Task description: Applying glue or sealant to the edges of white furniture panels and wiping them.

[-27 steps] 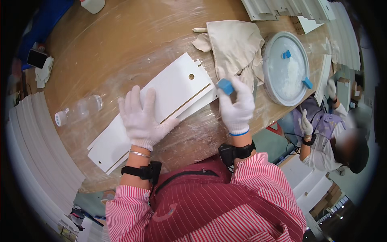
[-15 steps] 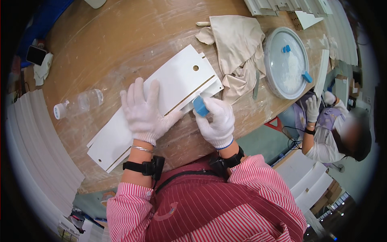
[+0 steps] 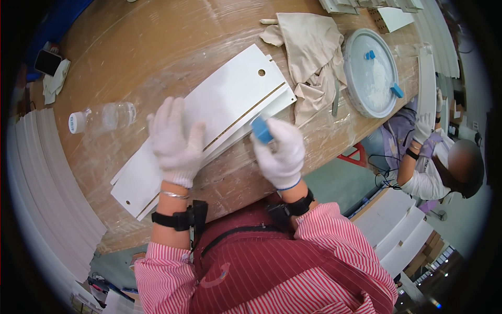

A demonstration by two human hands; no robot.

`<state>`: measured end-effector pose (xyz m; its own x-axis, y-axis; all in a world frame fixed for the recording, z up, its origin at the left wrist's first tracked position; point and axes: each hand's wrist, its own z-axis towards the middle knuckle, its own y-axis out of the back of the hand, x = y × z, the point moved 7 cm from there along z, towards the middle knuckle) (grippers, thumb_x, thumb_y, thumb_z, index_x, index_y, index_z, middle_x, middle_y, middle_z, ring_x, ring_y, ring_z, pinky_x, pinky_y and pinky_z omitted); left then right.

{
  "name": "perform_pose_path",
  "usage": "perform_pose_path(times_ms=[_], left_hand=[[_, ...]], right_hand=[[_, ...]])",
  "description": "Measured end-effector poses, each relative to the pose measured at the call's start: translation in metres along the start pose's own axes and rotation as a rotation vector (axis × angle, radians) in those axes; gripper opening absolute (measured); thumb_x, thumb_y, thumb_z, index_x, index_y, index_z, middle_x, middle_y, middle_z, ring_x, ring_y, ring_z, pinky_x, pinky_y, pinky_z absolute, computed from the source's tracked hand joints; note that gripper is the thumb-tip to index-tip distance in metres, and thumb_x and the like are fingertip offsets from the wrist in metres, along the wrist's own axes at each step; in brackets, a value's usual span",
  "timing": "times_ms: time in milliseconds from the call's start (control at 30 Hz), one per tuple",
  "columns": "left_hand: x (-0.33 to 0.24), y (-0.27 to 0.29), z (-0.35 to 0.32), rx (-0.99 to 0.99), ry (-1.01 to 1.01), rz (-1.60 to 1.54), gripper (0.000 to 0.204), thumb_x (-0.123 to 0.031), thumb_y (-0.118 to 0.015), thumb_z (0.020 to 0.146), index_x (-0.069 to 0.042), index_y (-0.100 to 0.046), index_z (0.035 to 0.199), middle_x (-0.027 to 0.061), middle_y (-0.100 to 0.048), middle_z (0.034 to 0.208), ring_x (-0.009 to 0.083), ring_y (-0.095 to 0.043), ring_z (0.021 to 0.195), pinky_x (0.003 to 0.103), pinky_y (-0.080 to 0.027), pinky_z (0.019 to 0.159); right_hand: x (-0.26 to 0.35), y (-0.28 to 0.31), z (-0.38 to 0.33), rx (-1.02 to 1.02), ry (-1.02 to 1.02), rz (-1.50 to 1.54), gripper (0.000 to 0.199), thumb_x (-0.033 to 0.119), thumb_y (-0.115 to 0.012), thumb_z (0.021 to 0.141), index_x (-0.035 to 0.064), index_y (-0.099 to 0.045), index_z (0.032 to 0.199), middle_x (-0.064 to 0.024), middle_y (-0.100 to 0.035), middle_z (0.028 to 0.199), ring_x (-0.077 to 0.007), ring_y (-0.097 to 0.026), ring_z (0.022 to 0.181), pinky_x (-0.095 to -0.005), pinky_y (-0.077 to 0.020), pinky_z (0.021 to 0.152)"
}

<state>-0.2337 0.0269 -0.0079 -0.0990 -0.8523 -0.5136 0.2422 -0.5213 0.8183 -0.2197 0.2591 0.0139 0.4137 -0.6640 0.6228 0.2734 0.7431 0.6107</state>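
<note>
Now the left hand [image 3: 177,145] spreads wide over the white panels [image 3: 235,83], which point toward half past one; the right hand [image 3: 282,154] pinches a blue block [image 3: 261,130], shifted from their two-o'clock corner to three o'clock, beside the long edge, so attention seems turned to that side.

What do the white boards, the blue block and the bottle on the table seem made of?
White boards: probably coated wood; smooth white faces, brown groove. Blue block: perhaps foam, seemingly matte, but blurred. Bottle: likely clear plastic, glossy and see-through.
</note>
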Motion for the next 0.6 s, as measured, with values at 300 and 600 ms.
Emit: perform_pose_path(times_ms=[300,600], left_hand=[[0.085,0.061,-0.075,0.029,0.327,0.329,0.060,-0.033,-0.070,0.094,-0.002,-0.055,0.143,0.0205,-0.056,0.146,0.0374,-0.047,0.141,0.060,-0.020,0.124],[0.090,0.058,-0.081,0.017,0.318,0.415,0.056,-0.041,-0.066,0.097,-0.004,-0.060,0.138,0.0180,-0.060,0.141,0.0366,-0.050,0.137,0.061,-0.021,0.123]], right_hand=[[-0.018,0.002,0.025,-0.023,0.151,-0.145,0.046,0.005,-0.081,0.075,0.0068,-0.066,0.118,-0.0110,-0.070,0.099,-0.0311,-0.066,0.082,-0.0432,-0.0515,0.073],[-0.061,0.029,0.042,-0.101,-0.034,-0.156,0.039,-0.001,-0.079,0.076,0.0052,-0.068,0.113,-0.0111,-0.068,0.092,-0.0263,-0.065,0.078,-0.0388,-0.0538,0.073]])
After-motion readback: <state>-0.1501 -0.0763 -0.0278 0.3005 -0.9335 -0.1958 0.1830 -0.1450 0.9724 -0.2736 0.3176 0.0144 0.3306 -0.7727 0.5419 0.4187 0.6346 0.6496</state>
